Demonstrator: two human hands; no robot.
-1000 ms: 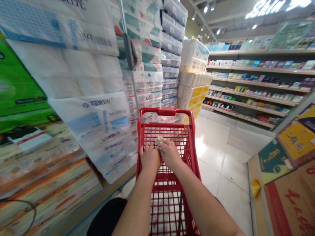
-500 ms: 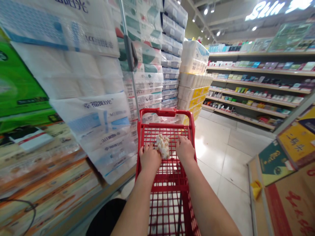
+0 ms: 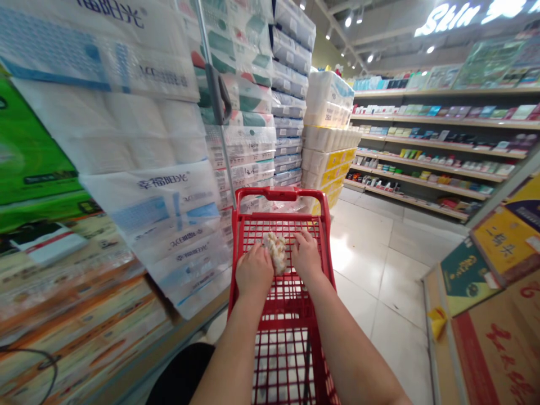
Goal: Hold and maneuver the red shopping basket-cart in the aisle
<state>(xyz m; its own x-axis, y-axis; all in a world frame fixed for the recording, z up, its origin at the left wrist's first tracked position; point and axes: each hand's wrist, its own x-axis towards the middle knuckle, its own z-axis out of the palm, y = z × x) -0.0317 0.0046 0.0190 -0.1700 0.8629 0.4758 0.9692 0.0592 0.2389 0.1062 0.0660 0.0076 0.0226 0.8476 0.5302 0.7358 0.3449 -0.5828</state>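
A small clear bag (image 3: pixel 277 253) of pale, lumpy white-and-yellow pieces lies on the upper grid of a red plastic shopping cart (image 3: pixel 280 194). My left hand (image 3: pixel 255 270) is against the bag's left side, fingers bent and close together at its edge; the thumb is mostly hidden. Just right of the bag, my right hand (image 3: pixel 307 256) has its fingers apart over the red grid. No object shows in that hand.
Stacked toilet-paper packs (image 3: pixel 164 214) rise on the left, with a metal pole (image 3: pixel 228 163) before them. Tissue packs (image 3: pixel 324 152) stand beyond the cart. Shelves of small boxes (image 3: pixel 430 146) line the back right. Cartons (image 3: pixel 498 332) and pale floor tiles (image 3: pixel 363 259) are on the right.
My left hand's fingers have come together and shifted to the bag's upper left edge. My right hand's fingers have spread and moved slightly toward the bag. The view has shifted slightly.
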